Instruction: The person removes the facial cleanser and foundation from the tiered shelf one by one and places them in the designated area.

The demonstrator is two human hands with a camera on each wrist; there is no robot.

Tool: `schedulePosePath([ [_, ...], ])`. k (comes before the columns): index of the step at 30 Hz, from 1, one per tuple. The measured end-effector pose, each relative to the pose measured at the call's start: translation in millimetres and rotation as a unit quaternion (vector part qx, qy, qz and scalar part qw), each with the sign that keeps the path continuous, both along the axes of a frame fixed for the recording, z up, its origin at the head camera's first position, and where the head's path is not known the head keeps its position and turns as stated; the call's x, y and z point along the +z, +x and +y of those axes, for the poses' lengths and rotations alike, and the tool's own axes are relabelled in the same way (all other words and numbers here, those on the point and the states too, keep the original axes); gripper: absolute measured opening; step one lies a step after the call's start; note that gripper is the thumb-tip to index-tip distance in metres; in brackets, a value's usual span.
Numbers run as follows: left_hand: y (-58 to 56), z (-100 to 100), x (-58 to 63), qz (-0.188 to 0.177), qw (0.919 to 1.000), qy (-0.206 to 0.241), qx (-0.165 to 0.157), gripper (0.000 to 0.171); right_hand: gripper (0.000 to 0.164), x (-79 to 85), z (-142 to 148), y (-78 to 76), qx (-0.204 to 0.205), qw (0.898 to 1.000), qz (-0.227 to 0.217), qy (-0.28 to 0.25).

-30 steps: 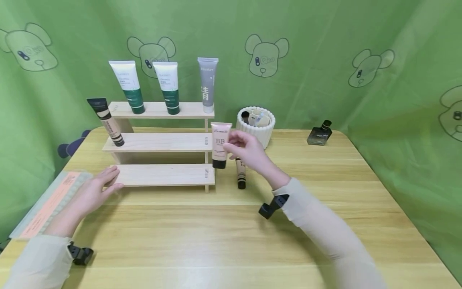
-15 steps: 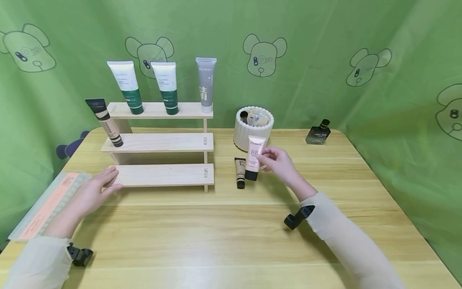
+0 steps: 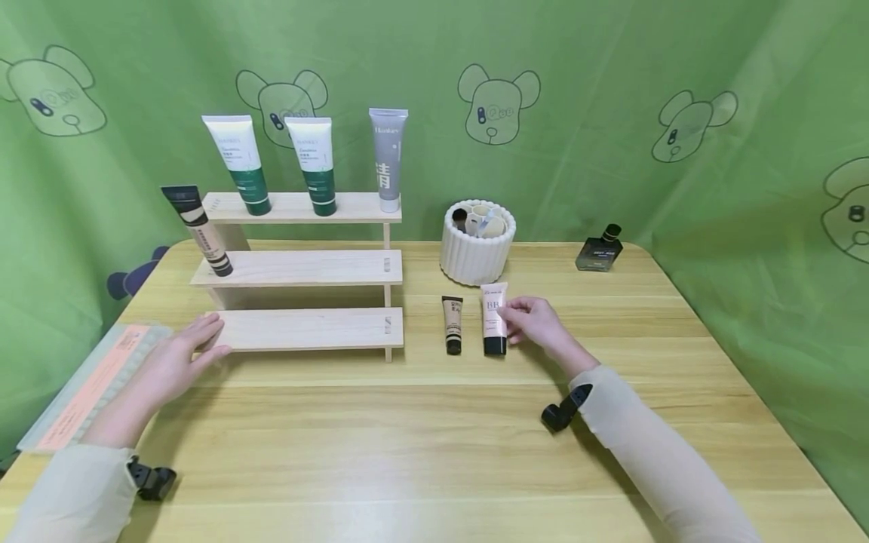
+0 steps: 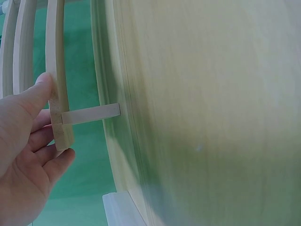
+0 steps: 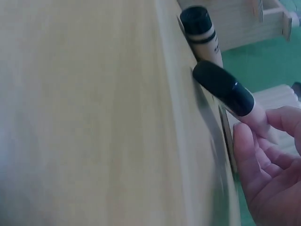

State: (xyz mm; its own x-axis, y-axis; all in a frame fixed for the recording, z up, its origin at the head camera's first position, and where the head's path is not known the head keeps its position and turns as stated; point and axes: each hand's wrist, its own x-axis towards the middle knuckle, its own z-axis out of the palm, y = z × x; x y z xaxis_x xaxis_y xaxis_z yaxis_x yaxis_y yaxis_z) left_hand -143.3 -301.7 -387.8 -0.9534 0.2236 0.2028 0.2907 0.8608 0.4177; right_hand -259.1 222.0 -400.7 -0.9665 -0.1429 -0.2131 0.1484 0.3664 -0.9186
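My right hand point(image 3: 539, 326) pinches a pink BB cream tube point(image 3: 495, 317) with a black cap, close over the table. In the right wrist view the cap point(image 5: 223, 88) points away from the thumb and fingers. Just left of it lies a smaller beige tube point(image 3: 452, 324) with a black cap. My left hand point(image 3: 179, 354) grips the left end of the bottom tier of a wooden three-tier shelf point(image 3: 305, 329). Thumb and fingers lie either side of that board point(image 4: 59, 101) in the left wrist view.
Two white-and-green tubes point(image 3: 314, 164) and a grey tube point(image 3: 390, 160) stand on the top tier. A beige-and-black tube point(image 3: 199, 229) stands on the middle tier. A white brush holder point(image 3: 477, 249) and a dark bottle point(image 3: 600, 250) stand behind. A flat pink-labelled pack point(image 3: 88, 392) lies left.
My right hand has moved the pink BB cream tube away from the shelf, to the right and down beside the small beige tube. My left hand has stayed at the shelf.
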Motion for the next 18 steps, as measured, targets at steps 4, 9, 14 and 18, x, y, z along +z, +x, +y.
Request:
schedulePosePath([
  [4, -0.4, -0.7, 0.1, 0.001, 1.0, -0.001, 0.0, 0.057, 0.043, -2.6, 4.6, -4.5, 0.006, 0.999, -0.028, 0.016],
  [9, -0.8, -0.7, 0.6, -0.002, 1.0, -0.001, 0.001, 0.057, 0.045, -3.1, 7.9, -7.6, 0.016, 0.998, -0.055, 0.025],
  [14, -0.8, -0.4, 0.5, -0.002, 1.0, -0.001, 0.0, 0.057, 0.045, -4.7, 10.4, -9.9, 0.031, 0.997, -0.062, 0.03],
  [18, -0.8, -1.2, -0.6, 0.001, 1.0, 0.001, -0.003, 0.057, 0.043, -5.5, 11.4, -11.3, 0.037, 0.997, -0.068, 0.031],
])
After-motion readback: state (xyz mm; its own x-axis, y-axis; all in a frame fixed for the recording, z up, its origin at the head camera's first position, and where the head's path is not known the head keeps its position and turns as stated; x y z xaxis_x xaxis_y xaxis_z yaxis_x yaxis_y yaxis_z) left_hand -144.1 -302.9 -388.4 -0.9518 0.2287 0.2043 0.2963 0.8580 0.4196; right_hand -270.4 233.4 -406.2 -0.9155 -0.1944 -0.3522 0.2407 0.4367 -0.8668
